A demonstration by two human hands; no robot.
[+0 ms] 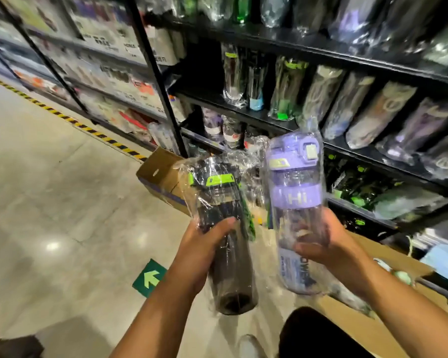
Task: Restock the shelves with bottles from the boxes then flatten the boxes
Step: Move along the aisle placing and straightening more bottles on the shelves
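Black bottle [224, 228] with green band; purple bottle [294, 215]; black shelves [308, 47]

A shop aisle: black shelves [308, 47] stocked with plastic-wrapped bottles [378, 112].

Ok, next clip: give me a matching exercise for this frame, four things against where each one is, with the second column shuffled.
Things:
1. dark bottle
2. purple bottle
3. far cardboard box
4. green arrow sticker

Places:
A. stuck flat on the floor
B. gripped in the right hand
C. standing at the foot of the black shelf post
D. gripped in the left hand

Pairs: 1-D; 2-B; 3-C; 4-A
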